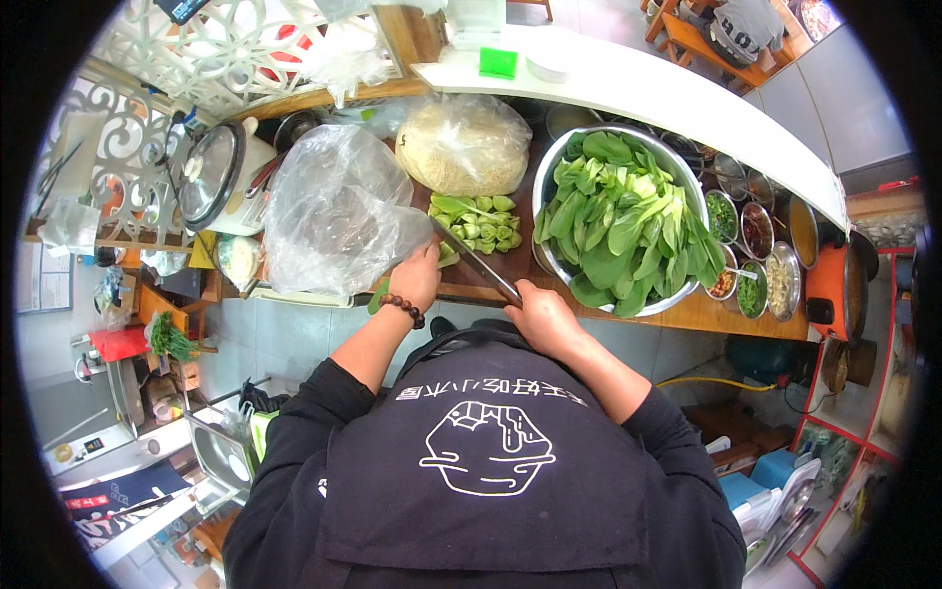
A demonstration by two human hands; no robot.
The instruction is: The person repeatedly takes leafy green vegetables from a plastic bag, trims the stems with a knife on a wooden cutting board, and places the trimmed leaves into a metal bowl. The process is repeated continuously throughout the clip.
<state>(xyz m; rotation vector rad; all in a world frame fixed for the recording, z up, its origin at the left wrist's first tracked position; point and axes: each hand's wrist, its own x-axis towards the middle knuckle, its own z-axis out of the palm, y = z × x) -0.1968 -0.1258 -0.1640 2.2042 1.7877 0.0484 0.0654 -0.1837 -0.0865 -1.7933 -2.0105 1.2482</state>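
Observation:
My right hand (543, 316) grips the handle of a kitchen knife (478, 266), whose blade slants up and left across the counter. Close to its blade, my left hand (416, 276), with a beaded bracelet at the wrist, is closed around a head of bok choy (378, 297). A leaf of it sticks out on the left and a pale green part shows beside the blade; the rest is hidden by my fingers. Just beyond the blade lies a pile of cut bok choy bases (482, 228). To the right, a large metal bowl (542, 177) is heaped with bok choy leaves (618, 213).
A clear plastic bag (338, 206) borders my left hand. Behind the cut bases sits a bag of noodles (464, 147). A lidded cooker (221, 177) stands far left. Several small bowls of toppings (756, 228) and an orange pot (831, 287) line the right. A white ledge (647, 88) runs behind.

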